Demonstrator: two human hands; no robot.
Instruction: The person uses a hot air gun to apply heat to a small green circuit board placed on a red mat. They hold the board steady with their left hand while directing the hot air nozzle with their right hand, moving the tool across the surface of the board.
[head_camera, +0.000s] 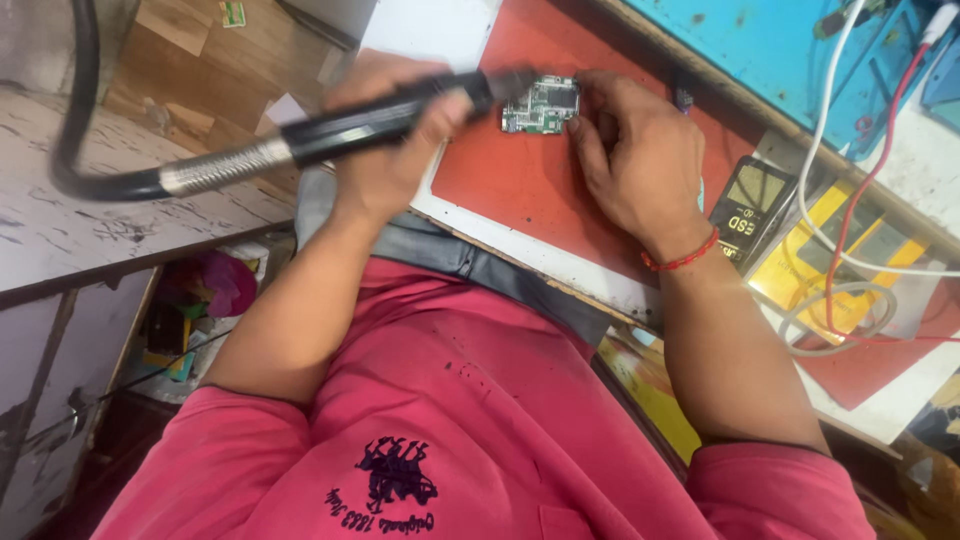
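Item 1: a small green circuit board (541, 105), laid flat on a red mat (520, 185) near the mat's far edge, on the worktop (470, 225). Item 2: a black pen-shaped handpiece (400, 112), held level, its tip set at the left edge of the circuit board; a ribbed metal collar joins it to a thick black hose (80, 130) that loops up and away over a worn white surface (90, 225) at the left. Left hand (385, 150): closed around the handpiece, fingers wrapped over the barrel. Right hand (635, 150): laid on the red mat just beside the circuit board, fingertips touching its right edge, steadying it; nothing is gripped, the fingers being loosely bent. A red thread band (682, 258) is worn at the right wrist. Item 3: a small black box with a pale window (750, 205), set on the worktop to the right of the right hand. Item 4: white and red cables (840, 230), draped over yellow-and-grey sheets beyond the box, 1 white cable coiled in a loop. Item 5: a blue panel (770, 45) along the far edge of the worktop. A pink shirt (480, 420) fills the lower part of the view.
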